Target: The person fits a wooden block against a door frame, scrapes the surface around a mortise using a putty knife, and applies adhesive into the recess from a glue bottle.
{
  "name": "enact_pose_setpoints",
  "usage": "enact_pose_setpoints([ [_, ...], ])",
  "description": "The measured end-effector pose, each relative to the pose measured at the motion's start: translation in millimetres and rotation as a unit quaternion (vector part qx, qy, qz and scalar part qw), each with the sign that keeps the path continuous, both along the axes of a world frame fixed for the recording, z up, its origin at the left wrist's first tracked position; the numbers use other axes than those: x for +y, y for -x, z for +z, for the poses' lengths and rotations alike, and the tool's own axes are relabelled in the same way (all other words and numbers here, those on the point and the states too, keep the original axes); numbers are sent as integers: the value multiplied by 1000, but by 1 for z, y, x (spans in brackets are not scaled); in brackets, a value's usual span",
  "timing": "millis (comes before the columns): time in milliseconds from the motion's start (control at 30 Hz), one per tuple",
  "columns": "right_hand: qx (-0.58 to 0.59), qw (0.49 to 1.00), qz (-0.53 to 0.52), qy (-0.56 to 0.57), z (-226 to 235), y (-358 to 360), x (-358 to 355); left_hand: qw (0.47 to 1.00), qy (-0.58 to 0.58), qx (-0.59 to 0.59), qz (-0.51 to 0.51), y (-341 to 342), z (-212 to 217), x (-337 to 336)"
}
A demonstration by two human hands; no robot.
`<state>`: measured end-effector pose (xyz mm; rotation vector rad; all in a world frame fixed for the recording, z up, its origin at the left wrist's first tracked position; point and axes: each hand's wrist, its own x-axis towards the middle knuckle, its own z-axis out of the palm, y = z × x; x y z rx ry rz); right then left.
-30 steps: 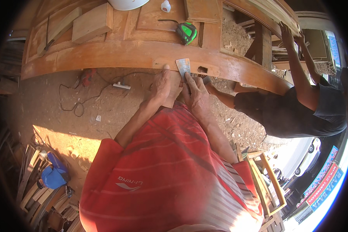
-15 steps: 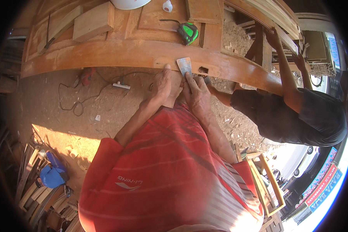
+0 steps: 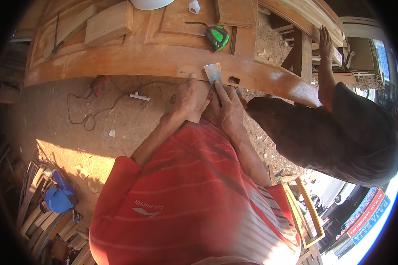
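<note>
A wooden panel door (image 3: 132,59) lies flat in front of me. My right hand (image 3: 227,106) is closed round a putty knife (image 3: 213,73), whose wide metal blade points away from me over the door's near edge. Along the blade lies the index finger. Just right of the blade, a dark mortise slot (image 3: 233,80) is cut into the wood. My left hand (image 3: 187,98) grips the same edge a little to the left, thumb on top, the other fingers mostly hidden. Beyond the knife rests a green and black tape measure (image 3: 217,38).
Wood blocks (image 3: 108,27), a small white bottle (image 3: 193,6) and a white container (image 3: 151,3) rest on the door. At right, a co-worker in dark clothes (image 3: 327,132) leans over another frame. A cord (image 3: 90,117) and red power tool (image 3: 101,85) lie on the dirt floor.
The co-worker has shifted, with one hand now raised flat beside the far frame and the other arm out of sight. My hands and the putty knife have barely moved.
</note>
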<state>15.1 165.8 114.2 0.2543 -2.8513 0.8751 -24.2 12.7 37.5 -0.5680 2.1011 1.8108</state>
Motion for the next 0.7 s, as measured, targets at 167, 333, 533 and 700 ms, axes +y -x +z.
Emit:
enact_pose_setpoints([
  [167,-10,999,-46,16,16,1,0,972,-214,-89,34,3,34,4],
  [333,12,1000,-5,-11,0,2,-2,992,-107,-61,27,2,13,2],
  [533,18,999,23,-22,29,11,-5,994,-97,-54,10,2,37,-1],
  [700,-66,997,-36,36,30,12,-11,984,-153,-84,35,1,33,1],
])
